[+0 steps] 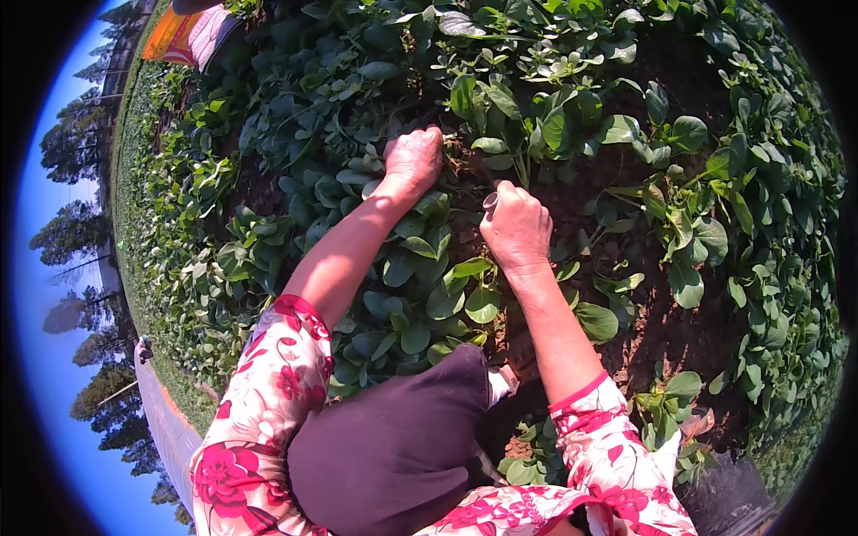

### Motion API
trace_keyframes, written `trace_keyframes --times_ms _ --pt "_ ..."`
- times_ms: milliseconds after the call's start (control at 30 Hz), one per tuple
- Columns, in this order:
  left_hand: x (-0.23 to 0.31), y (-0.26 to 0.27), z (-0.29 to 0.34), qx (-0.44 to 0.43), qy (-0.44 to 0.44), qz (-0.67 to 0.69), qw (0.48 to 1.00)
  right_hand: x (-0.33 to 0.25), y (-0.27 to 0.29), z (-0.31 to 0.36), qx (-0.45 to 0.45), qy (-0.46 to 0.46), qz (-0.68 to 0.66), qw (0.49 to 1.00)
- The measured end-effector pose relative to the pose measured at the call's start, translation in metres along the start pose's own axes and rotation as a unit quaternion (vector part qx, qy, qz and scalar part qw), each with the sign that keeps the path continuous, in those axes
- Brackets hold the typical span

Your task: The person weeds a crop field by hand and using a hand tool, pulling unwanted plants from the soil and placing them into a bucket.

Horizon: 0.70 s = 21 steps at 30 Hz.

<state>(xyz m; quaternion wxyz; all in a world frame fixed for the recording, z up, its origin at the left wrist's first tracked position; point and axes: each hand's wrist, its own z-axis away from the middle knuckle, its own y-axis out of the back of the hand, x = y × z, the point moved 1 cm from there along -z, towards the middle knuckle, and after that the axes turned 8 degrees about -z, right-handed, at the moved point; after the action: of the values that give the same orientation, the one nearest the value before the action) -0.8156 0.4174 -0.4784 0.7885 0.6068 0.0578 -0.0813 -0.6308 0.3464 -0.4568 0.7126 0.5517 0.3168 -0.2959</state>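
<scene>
My left hand (416,161) is closed in a fist low among the leaves. Thin brownish stems or roots (458,159) of a weed stick out beside its knuckles; most of what it grips is hidden. Just to the right and nearer, my right hand (520,228) is wrapped round a hand tool (490,202). Only the round, pale end of that tool shows plainly; a dark part runs from it into shadow toward the left fist. A leafy green plant (527,134) with broad leaves and pale stalks stands just beyond both hands.
Rows of leafy greens (259,241) surround me, with brown soil (661,322) between plants on the right. My dark-clothed knee (393,438) is bent below my arms. An orange and white bag (183,37) lies at the far left. Trees (76,152) line the field's edge.
</scene>
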Motion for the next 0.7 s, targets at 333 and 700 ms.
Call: trace_keyframes --times_ms 333,700 --pt "-0.008 0.003 0.028 -0.018 -0.025 -0.008 1.0 -0.003 -0.004 -0.018 -0.035 0.013 0.015 0.999" --pt "0.0 0.023 0.061 -0.061 0.003 -0.059 0.996 -0.001 -0.001 0.01 -0.054 0.067 -0.02 0.996"
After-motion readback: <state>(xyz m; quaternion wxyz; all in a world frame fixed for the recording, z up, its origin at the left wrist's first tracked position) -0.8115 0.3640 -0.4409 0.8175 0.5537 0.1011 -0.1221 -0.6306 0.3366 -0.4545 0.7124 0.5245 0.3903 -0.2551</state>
